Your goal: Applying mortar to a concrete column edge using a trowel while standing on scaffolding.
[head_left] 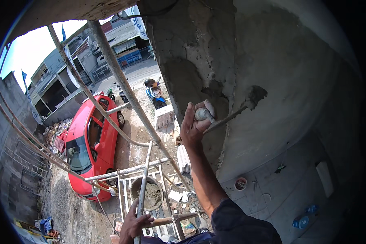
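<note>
Right hand (197, 121): fingers curled closed on the rounded, pale grey handle (203, 114) of a trowel with a long, dark blade (231, 118). The trowel is raised before the rough grey mortar-coated column (183, 79), its blade reaching across the column's vertical corner edge. A lump of wet grey mortar (256, 96) sits at the blade's far end; the outstretched arm presumably serves to bring it within reach of the surface.

Left hand (136, 223): partly closed about a long, pale metal pole (145, 179) at the near end of the scaffold, probably for balance at height.

A round, dark bucket (136, 188) of grey mortar appears to rest on the white slatted platform (125, 194), toward its far end and between its side edges, likely so placed to be within reach for refilling.

Limitations: the blade is seen nearly edge-on, so its face and any contact with the smooth grey wall (280, 97) cannot be confirmed. The right palm is partly masked by the handle. The left wrist is cut off at the lower border, and grip firmness cannot be told. Poles screen parts of the platform; the right-hand margin is lost in shadow
</note>
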A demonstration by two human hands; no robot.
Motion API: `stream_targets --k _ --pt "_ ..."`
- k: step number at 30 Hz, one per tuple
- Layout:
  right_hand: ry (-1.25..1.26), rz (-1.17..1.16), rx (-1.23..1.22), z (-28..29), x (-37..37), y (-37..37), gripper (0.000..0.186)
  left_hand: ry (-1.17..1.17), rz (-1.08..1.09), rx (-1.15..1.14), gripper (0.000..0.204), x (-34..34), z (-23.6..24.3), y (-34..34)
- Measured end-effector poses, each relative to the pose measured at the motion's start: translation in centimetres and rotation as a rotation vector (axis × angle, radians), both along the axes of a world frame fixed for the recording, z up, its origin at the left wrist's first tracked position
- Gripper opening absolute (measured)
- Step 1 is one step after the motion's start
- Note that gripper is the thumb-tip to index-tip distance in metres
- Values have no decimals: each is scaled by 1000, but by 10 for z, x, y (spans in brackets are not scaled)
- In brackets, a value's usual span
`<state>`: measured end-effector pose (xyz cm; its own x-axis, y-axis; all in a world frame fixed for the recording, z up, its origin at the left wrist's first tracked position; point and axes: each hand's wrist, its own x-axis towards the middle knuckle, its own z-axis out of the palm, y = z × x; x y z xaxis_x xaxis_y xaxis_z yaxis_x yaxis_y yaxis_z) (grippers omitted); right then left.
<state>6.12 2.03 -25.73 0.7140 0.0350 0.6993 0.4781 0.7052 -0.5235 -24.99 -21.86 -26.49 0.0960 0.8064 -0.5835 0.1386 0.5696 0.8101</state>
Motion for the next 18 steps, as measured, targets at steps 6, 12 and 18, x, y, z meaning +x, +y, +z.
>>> stream_targets --k 6,12,18 --pt "-386 244 -808 -111 -40 -75 41 18 35 27 85 -7 0 -7" --pt "-324 460 -850 -94 14 -99 34 -55 47 17 85 2 1 -3" --pt "-616 257 -752 64 117 -33 27 -24 37 12 88 3 11 -8"
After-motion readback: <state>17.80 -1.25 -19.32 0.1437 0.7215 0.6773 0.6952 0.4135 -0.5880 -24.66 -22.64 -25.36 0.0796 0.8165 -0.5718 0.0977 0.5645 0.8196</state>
